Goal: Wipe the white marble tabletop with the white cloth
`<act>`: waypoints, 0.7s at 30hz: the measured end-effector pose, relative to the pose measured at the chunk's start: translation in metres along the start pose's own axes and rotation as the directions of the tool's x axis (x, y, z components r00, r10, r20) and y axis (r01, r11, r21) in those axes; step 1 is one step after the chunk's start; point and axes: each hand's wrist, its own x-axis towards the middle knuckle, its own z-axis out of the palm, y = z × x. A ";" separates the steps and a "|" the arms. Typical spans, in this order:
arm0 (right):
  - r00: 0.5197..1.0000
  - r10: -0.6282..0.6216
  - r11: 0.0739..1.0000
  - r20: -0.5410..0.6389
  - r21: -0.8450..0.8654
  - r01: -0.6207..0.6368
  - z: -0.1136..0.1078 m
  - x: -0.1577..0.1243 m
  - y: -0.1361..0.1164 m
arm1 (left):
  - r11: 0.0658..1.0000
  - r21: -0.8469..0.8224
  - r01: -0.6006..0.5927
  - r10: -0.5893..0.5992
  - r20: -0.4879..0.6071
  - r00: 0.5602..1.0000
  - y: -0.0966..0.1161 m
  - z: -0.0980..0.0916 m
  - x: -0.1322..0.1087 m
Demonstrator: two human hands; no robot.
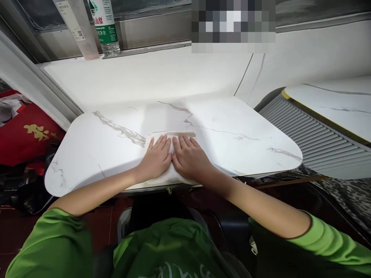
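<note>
My left hand (156, 157) lies palm down with its fingers stretched out on a white, soft, cloth-like piece (165, 179). Beside it my right hand (188, 156) rests flat on the same piece, fingers pointing away from me. The two thumbs meet or nearly meet in the middle. The white piece lies on a marble-patterned white tabletop (116, 119) at its front edge, and most of it is hidden under my hands. A greyish-brown strip shows just beyond my fingertips; I cannot tell whether it belongs to the piece or to the table's pattern.
A water bottle with a green label (107, 29) and a pale translucent container (79, 33) stand on the window ledge behind. A red bag (31, 133) is at the left. Another marble-patterned table (339, 100) with a ribbed side stands at the right.
</note>
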 end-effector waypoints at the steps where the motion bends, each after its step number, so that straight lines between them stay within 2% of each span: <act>1: 1.000 -0.017 1.000 -0.005 0.014 0.017 0.002 0.008 0.004 | 1.000 0.001 0.015 -0.015 -0.013 1.000 -0.003 0.000 0.006; 4: 0.999 -0.027 0.996 -0.023 0.083 0.029 0.010 0.038 0.016 | 0.999 0.006 0.050 -0.050 -0.089 0.995 -0.017 -0.002 0.030; 7: 0.999 0.004 0.991 -0.037 0.133 0.001 0.018 0.077 0.027 | 0.999 0.013 0.048 -0.046 -0.167 0.985 -0.039 -0.008 0.065; 14: 0.998 0.031 0.984 -0.059 0.177 -0.020 0.032 0.167 0.056 | 0.996 0.012 0.083 -0.079 -0.223 0.972 -0.086 -0.025 0.145; 21: 0.994 0.019 0.980 -0.108 0.199 0.003 0.049 0.213 0.075 | 0.996 -0.001 0.089 -0.086 -0.241 0.967 -0.108 -0.032 0.183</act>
